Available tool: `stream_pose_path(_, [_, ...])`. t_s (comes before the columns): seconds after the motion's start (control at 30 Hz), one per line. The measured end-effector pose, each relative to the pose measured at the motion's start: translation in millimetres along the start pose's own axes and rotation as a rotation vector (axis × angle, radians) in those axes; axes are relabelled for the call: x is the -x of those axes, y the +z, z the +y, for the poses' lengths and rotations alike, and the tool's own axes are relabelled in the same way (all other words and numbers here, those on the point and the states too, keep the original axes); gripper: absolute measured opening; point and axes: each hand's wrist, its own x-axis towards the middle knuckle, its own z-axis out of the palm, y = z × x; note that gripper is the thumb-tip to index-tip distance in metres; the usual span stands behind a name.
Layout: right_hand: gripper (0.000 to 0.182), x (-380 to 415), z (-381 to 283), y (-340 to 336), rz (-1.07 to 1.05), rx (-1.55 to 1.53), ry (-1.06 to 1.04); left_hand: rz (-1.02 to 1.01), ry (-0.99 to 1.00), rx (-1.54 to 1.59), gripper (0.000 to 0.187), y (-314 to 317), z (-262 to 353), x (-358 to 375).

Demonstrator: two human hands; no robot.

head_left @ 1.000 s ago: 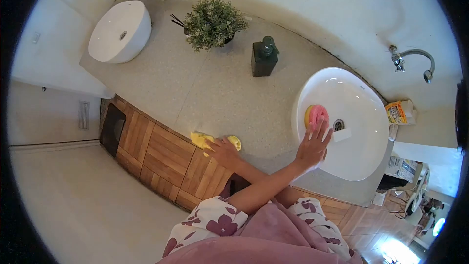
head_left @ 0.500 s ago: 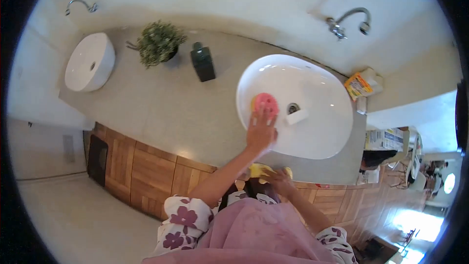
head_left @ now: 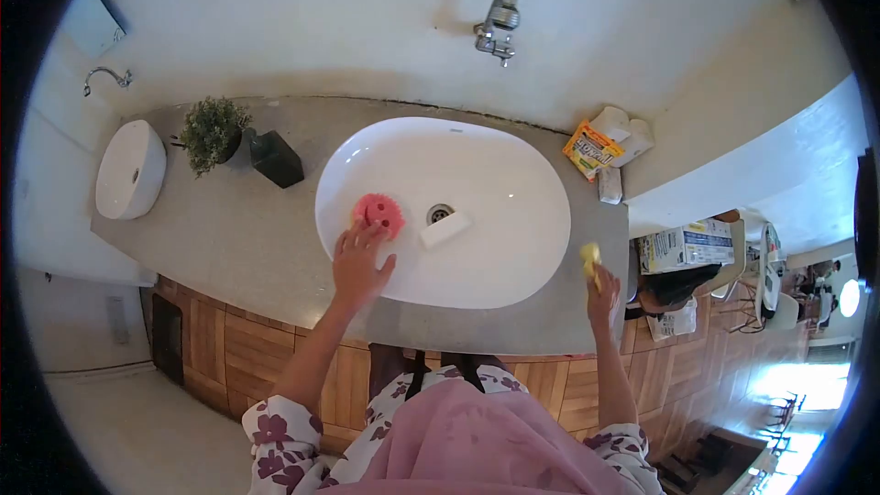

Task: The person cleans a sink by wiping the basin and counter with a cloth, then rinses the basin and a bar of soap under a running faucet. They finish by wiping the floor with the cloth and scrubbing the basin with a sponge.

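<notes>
My left hand reaches over the front left rim of the white oval basin, its fingertips on a round pink sponge with a face cut into it. The fingers are apart, the thumb sticking out to the side. A white block lies in the basin beside the drain. To the right of the basin, my right hand is closed on a yellow cloth above the grey counter.
A wall faucet is above the basin. A dark green bottle, a potted plant and a second basin stand left. An orange-yellow packet and white containers are at the back right.
My right hand has moved from the counter's front edge to the right of the basin with the yellow cloth. The view has shifted right; my left hand remains at the pink sponge.
</notes>
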Motion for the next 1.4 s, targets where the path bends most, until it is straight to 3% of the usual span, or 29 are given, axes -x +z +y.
stream_pose_path(0.17, [0.037, -95, -12, 4, 0.056, -0.126, -0.07, 0.041, -0.009, -0.044, 0.045, 1, 3, -1])
stream_pose_path(0.23, [0.036, -115, -13, 18, 0.054, 0.215, 0.019, 0.047, -0.019, -0.058, 0.044, -2, 7, -2])
stream_pose_path(0.27, [0.036, -126, -16, 18, 0.05, 0.214, 0.01, 0.051, -0.022, -0.067, 0.044, -2, 8, -2])
stream_pose_path(0.33, [0.038, -147, -38, 4, 0.244, -0.008, 0.027, 0.046, -0.034, -0.06, 0.042, -2, 5, -3])
stream_pose_path(0.37, [0.038, -152, -55, -1, 0.24, -0.01, 0.01, 0.038, -0.037, -0.055, 0.04, -1, 5, -3])
stream_pose_path(0.5, [0.043, -143, -141, 30, -0.152, -0.495, -0.272, 0.063, -0.061, -0.042, 0.035, -4, 7, -3])
stream_pose_path(0.57, [0.047, -130, -192, 47, -0.563, -0.363, -0.249, 0.052, -0.057, -0.022, 0.031, -1, 5, -3])
stream_pose_path(0.63, [0.056, -128, -232, 54, -0.845, -0.242, -0.166, 0.065, -0.059, -0.015, 0.03, -3, 7, -3])
stream_pose_path(0.7, [0.057, -118, -249, 82, -0.87, -0.265, -0.177, 0.076, -0.057, 0.001, 0.029, -4, 6, -3])
stream_pose_path(0.97, [0.043, -99, -239, 85, -0.764, -0.263, -0.095, 0.116, -0.056, 0.025, 0.03, -3, 4, -2])
stream_pose_path(1.03, [0.04, -98, -226, 67, -0.555, -0.298, -0.096, 0.121, -0.05, 0.031, 0.03, -2, 3, -2])
stream_pose_path(1.07, [0.045, -103, -217, 57, -0.572, -0.314, -0.083, 0.121, -0.051, 0.027, 0.029, -2, 2, -1])
stream_pose_path(1.1, [0.059, -107, -202, 48, -0.514, -0.327, -0.179, 0.112, -0.045, 0.037, 0.029, -1, 1, 0])
stream_pose_path(1.17, [0.099, -135, -189, 7, -0.688, -0.156, -0.154, 0.132, -0.053, 0.039, 0.029, 1, 1, -1])
stream_pose_path(1.2, [0.106, -146, -165, 3, -0.621, -0.274, -0.244, 0.123, -0.049, 0.051, 0.029, 1, 0, -1])
stream_pose_path(1.23, [0.11, -164, -178, -35, -0.812, -0.219, 0.029, 0.136, -0.038, 0.047, 0.029, 1, 0, -1])
stream_pose_path(1.3, [0.097, -183, -152, -50, -0.661, -0.104, -0.06, 0.148, -0.028, 0.05, 0.029, 0, -1, 0])
stream_pose_path(1.37, [0.075, -201, -139, -59, -0.7, 0.069, -0.203, 0.155, -0.025, 0.066, 0.029, -1, -1, -1])
stream_pose_path(1.4, [0.075, -205, -139, -59, -0.702, 0.074, -0.202, 0.154, -0.027, 0.071, 0.029, -1, -1, -1])
